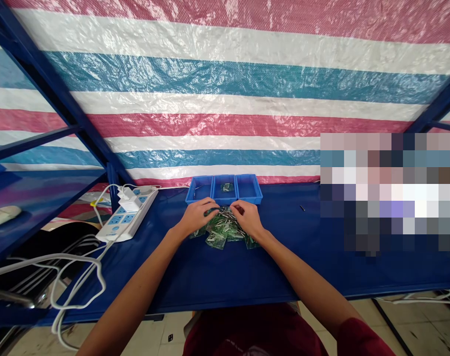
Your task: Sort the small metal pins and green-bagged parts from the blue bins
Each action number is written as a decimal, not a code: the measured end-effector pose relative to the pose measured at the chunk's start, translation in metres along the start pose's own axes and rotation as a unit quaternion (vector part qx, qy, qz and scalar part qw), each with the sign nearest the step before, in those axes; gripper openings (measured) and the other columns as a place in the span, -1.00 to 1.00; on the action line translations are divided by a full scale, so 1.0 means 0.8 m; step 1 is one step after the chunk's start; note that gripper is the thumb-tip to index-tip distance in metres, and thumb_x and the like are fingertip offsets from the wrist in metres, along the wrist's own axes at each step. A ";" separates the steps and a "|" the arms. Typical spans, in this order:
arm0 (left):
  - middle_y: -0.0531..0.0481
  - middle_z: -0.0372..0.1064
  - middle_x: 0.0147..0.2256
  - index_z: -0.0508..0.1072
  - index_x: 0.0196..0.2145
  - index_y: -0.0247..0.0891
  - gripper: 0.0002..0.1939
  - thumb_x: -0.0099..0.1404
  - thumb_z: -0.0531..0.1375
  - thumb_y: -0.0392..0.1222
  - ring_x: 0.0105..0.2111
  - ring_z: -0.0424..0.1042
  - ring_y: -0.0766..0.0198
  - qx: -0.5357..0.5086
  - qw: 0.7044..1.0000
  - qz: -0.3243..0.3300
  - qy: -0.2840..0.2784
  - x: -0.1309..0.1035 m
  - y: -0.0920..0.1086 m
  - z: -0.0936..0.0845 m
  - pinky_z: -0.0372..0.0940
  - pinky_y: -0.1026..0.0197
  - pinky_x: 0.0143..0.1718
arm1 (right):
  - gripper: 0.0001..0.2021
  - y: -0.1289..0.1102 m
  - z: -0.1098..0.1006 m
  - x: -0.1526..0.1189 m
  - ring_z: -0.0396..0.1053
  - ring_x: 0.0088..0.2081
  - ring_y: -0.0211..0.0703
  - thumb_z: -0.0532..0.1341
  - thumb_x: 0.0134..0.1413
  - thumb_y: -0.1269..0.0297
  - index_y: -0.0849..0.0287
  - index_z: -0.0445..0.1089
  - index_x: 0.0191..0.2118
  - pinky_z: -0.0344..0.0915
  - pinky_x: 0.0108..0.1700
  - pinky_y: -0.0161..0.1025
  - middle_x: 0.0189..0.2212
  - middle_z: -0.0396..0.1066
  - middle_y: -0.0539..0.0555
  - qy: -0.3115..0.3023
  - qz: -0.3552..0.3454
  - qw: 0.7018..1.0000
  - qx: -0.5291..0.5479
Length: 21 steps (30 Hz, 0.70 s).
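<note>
A heap of small see-through greenish packets (226, 231) with thin metal pieces in them lies on the blue table. My left hand (199, 215) is over the heap's left side, fingers curved and a gap showing between thumb and forefinger. On the opposite side, my right hand (248, 216) has thumb and fingertips drawn together at the heap's far edge. Whatever is between them is too small to make out. Just beyond both hands stand three joined blue trays (212, 190). A greenish packet (227, 187) lies in the middle one.
On the left, a white power strip (126, 217) holds plugged-in white adapters, and loose white cables (99, 272) trail off the table. A small dark piece (302, 208) lies right of the trays. Striped plastic sheeting (225, 104) hangs behind. The far right is pixelated.
</note>
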<state>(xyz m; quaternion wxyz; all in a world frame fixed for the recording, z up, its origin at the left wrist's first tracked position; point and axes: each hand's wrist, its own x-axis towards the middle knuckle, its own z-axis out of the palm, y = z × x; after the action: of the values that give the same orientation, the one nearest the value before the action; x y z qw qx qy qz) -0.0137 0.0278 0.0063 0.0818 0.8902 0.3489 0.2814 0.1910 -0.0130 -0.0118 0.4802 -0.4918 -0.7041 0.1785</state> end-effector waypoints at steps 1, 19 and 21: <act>-0.09 0.47 -0.20 0.55 -0.23 -0.19 -0.72 0.33 0.08 -0.06 -0.27 0.45 0.21 0.014 1.000 0.015 -0.016 -0.001 -0.001 0.002 0.29 0.26 -0.25 | -0.78 0.001 0.000 0.000 0.25 -0.52 -0.25 0.09 0.14 0.25 0.16 0.43 -0.41 0.15 -0.41 -0.32 -0.54 0.38 -0.01 -0.004 0.003 1.000 -0.007; -0.10 0.45 -0.18 0.52 -0.20 -0.20 -0.72 0.34 0.07 -0.03 -0.17 0.43 0.16 0.080 0.995 0.041 -0.052 -0.004 -0.006 0.009 0.29 0.22 -0.17 | -0.82 0.011 -0.006 0.006 0.26 -0.53 -0.25 0.10 0.09 0.31 0.15 0.43 -0.43 0.14 -0.41 -0.31 -0.52 0.41 -0.01 0.009 0.025 0.999 -0.048; -0.09 0.45 -0.20 0.52 -0.22 -0.21 -0.73 0.35 0.07 -0.06 -0.18 0.44 0.17 0.078 0.994 0.046 -0.057 -0.004 -0.006 0.010 0.29 0.23 -0.19 | -0.83 0.015 -0.010 0.008 0.25 -0.54 -0.25 0.11 0.07 0.32 0.15 0.43 -0.44 0.13 -0.41 -0.31 -0.54 0.41 -0.02 0.014 0.041 0.997 -0.063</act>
<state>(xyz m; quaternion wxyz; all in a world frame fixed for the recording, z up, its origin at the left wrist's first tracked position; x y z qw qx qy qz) -0.0139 0.0300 -0.0032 0.0190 0.9237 0.3228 0.2056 0.2038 -0.0038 -0.0135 0.4506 -0.5520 -0.6863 0.1461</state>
